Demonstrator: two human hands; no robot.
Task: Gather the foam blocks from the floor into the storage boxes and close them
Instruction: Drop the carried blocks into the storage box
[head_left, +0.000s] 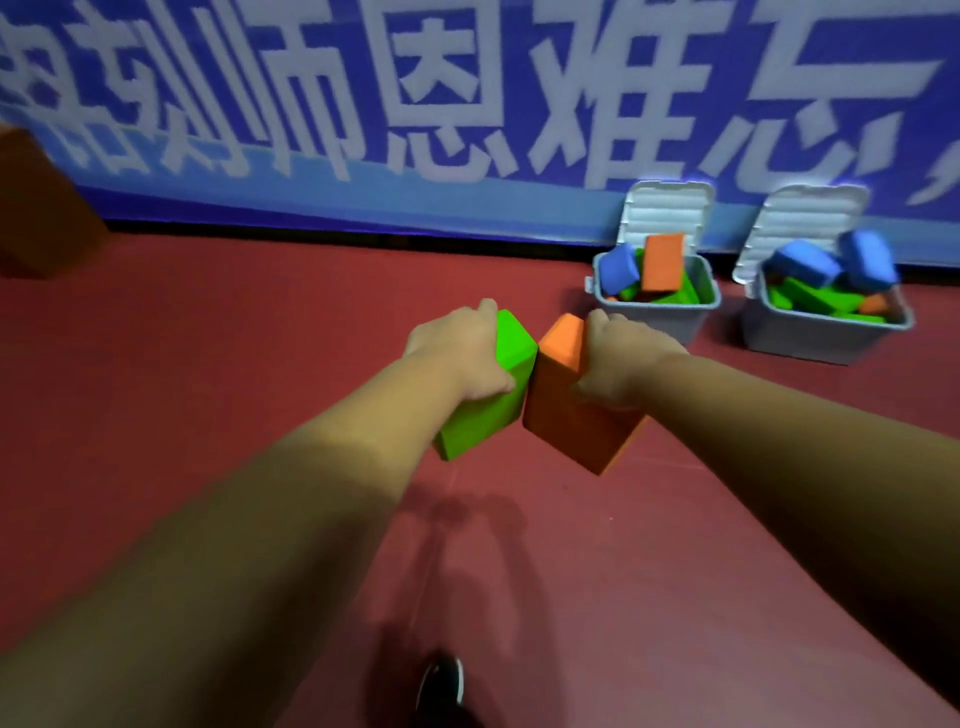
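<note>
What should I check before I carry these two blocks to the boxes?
1. Left hand grips green block: ok.
2. Right hand grips orange block: ok.
3. Near box and far box open: ok.
4. Room in near box: not ok, stacked blocks stick above rim.
5. Room in far box: not ok, blue blocks piled above rim.

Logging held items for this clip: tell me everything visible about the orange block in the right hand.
The orange block is a plain, matte, foam-looking rectangular brick with slightly rounded edges. It is carried above the red floor, tilted, its narrow end pointing toward the blue banner. The right hand grips it along its right side. Its left edge appears to touch the green block held by the left hand.
</note>
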